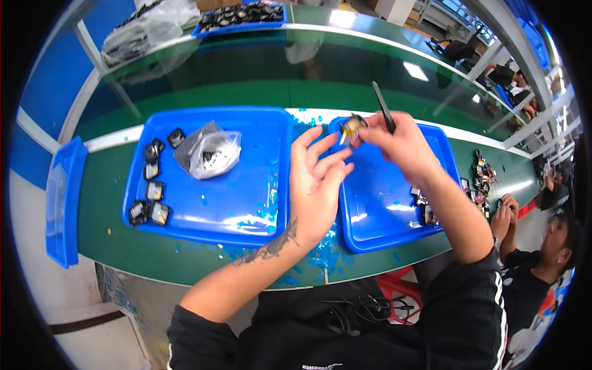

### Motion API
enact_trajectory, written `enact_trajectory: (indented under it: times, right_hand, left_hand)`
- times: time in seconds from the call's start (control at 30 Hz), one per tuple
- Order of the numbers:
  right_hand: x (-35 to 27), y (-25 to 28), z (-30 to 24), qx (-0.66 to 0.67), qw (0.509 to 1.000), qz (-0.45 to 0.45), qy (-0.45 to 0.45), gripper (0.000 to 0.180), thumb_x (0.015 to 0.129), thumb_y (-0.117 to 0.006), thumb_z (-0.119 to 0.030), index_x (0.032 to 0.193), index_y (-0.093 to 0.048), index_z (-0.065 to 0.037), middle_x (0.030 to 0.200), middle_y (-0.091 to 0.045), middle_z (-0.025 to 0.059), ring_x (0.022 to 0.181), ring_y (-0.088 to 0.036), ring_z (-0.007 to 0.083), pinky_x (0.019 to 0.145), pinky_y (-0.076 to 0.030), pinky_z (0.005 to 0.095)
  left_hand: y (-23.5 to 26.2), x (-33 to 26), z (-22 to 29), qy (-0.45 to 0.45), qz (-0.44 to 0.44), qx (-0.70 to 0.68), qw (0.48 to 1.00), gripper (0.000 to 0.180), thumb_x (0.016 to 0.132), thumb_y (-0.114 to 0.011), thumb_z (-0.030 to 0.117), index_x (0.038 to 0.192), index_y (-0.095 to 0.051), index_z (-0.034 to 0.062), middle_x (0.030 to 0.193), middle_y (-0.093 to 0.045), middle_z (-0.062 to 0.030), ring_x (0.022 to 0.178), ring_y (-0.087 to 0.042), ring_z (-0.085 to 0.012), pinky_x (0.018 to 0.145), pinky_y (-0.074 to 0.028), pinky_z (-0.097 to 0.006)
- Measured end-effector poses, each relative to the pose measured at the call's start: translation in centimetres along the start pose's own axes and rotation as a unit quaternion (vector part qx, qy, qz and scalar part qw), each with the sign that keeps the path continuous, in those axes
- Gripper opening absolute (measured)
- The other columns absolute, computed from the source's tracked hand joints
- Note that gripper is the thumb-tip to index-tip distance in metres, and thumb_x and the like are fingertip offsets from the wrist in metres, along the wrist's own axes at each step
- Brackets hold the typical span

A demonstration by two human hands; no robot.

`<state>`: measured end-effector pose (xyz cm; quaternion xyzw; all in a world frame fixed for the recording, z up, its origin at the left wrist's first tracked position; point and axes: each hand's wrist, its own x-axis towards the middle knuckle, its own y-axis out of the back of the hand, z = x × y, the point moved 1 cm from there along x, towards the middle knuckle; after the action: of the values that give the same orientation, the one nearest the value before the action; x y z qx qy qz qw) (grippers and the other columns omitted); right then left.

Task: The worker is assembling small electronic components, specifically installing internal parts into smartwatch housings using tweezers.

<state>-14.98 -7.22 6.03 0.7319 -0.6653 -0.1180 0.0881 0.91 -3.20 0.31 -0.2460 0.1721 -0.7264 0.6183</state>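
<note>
My right hand (394, 139) pinches a small electronic assembly (351, 131) with black, yellow and red parts, somewhat blurred. Dark tweezers (382, 105) are also held in that hand and stick up past its fingers. Close to the assembly on its left, my left hand (317, 185) is open with the palm turned up and fingers apart; no object shows in it. Both hands are above the gap and the right blue tray (370, 240). Inside the left blue tray (203, 231), several small black cased units (155, 190) stand near a clear plastic bag (216, 155) of tiny dark pieces.
Blue film scraps (327, 250) litter the green table (246, 262). More small assemblies (425, 206) lie in the right tray, and others (483, 172) on the table beyond. A narrow blue bin (61, 203) stands far left. Another person (524, 265) works at right.
</note>
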Motion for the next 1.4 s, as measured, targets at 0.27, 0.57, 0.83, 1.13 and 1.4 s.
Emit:
enact_trajectory:
  times: [0.27,0.57,0.83,1.13,1.4]
  right_hand:
    - [14.5,7.5,5.7,-0.133,0.979,0.09,-0.127,0.006,0.072,-0.071,-0.008,0.074,-0.071,-0.003,0.054,-0.043,-0.0023,0.044,-0.031,0.0072,0.041,-0.021,0.0257]
    - [16.9,9.0,10.3,-0.224,0.964,0.117,-0.082,0.026,0.068,-0.079,-0.013,0.066,-0.055,-0.004,0.055,-0.047,0.0011,0.043,-0.037,0.0092,0.038,-0.025,0.0284]
    - [12.2,12.7,9.4,-0.137,0.973,0.181,-0.029,0.037,0.089,-0.06,-0.038,0.076,-0.061,-0.003,0.055,-0.049,0.003,0.04,-0.041,0.0119,0.039,-0.032,0.0298]
    - [-2.8,17.5,2.2,-0.207,0.97,0.119,0.046,0.026,0.098,-0.047,-0.025,0.107,-0.06,-0.005,0.073,-0.054,0.0007,0.069,-0.052,0.0095,0.063,-0.045,0.0258]
    - [-5.9,19.3,8.4,-0.464,0.88,0.095,-0.043,0.03,0.075,-0.073,-0.029,0.093,-0.072,-0.004,0.086,-0.068,0.0171,0.082,-0.066,0.0299,0.074,-0.05,0.0371]
  left_hand:
    - [-2.1,-4.2,15.3,-0.358,-0.323,0.237,0.844,0.01,0.086,-0.051,-0.005,0.09,-0.057,0.0014,0.081,-0.063,-0.0112,0.067,-0.062,-0.0222,0.054,-0.05,-0.033]
    - [-5.4,-7.1,21.0,-0.426,-0.278,0.312,0.802,0.023,0.091,-0.054,0.027,0.105,-0.048,0.0104,0.09,-0.054,-0.0085,0.064,-0.057,-0.0292,0.05,-0.047,-0.036]
    - [-6.3,-7.9,21.8,-0.474,-0.295,0.296,0.775,0.034,0.091,-0.054,0.026,0.122,-0.047,0.0122,0.092,-0.054,-0.0081,0.063,-0.056,-0.0286,0.049,-0.045,-0.035]
    - [-2.9,-3.0,20.4,-0.472,-0.246,0.079,0.843,0.035,0.09,-0.039,0.001,0.123,-0.042,-0.0103,0.081,-0.042,-0.0065,0.063,-0.042,-0.0162,0.062,-0.032,-0.029]
    - [-1.9,-1.9,20.7,-0.432,-0.251,0.095,0.861,0.038,0.097,-0.037,0.008,0.131,-0.041,-0.0084,0.083,-0.043,-0.0065,0.063,-0.04,-0.0153,0.058,-0.033,-0.029]
